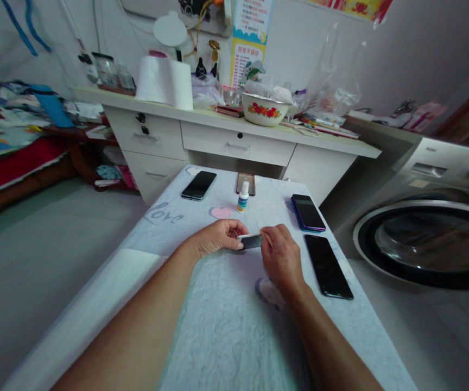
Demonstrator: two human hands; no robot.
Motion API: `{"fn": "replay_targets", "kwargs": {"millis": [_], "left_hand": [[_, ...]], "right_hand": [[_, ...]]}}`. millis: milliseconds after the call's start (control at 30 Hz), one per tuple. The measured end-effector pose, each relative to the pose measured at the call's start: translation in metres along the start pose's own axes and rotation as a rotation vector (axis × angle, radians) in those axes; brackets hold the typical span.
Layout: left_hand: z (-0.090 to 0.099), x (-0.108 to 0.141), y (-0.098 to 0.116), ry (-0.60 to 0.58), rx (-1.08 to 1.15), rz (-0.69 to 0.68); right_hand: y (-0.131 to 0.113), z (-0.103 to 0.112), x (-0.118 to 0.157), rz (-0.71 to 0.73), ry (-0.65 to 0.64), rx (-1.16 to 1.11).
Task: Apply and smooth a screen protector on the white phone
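Observation:
A small phone (251,241) with a pale edge and dark face is held between my two hands over the cloth. My left hand (222,236) pinches its left end between thumb and fingers. At the right end, my right hand (281,255) is closed, its curled fingers gripping the phone's edge; part of the phone is hidden behind them. Just beyond stands a little white spray bottle (243,196) with a blue and yellow label. Behind the bottle lies a brownish phone case (252,183).
A black phone (199,185) lies at the table's far left. On the right are a dark phone on a blue-purple item (308,212) and a larger black phone (329,266). A white desk (234,138) borders the far end; a washing machine (430,217) stands to the right.

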State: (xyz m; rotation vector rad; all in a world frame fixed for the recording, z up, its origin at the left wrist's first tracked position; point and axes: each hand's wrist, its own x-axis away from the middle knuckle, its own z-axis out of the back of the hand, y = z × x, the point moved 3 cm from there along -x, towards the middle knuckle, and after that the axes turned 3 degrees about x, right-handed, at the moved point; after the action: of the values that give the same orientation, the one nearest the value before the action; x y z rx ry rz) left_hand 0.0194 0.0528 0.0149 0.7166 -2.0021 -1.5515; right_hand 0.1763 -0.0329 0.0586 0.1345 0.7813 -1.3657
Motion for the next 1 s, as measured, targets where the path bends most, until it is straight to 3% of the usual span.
{"fn": "replay_targets", "kwargs": {"millis": [500,1000], "left_hand": [[-0.003,0.000,0.001,0.018,0.055,0.007],[-0.005,0.002,0.006,0.059,0.036,-0.013]], "right_hand": [[-0.026,-0.015,0.004,0.126,-0.090,-0.042],[-0.018,-0.009,0.003,0.108,-0.096,-0.053]]}}
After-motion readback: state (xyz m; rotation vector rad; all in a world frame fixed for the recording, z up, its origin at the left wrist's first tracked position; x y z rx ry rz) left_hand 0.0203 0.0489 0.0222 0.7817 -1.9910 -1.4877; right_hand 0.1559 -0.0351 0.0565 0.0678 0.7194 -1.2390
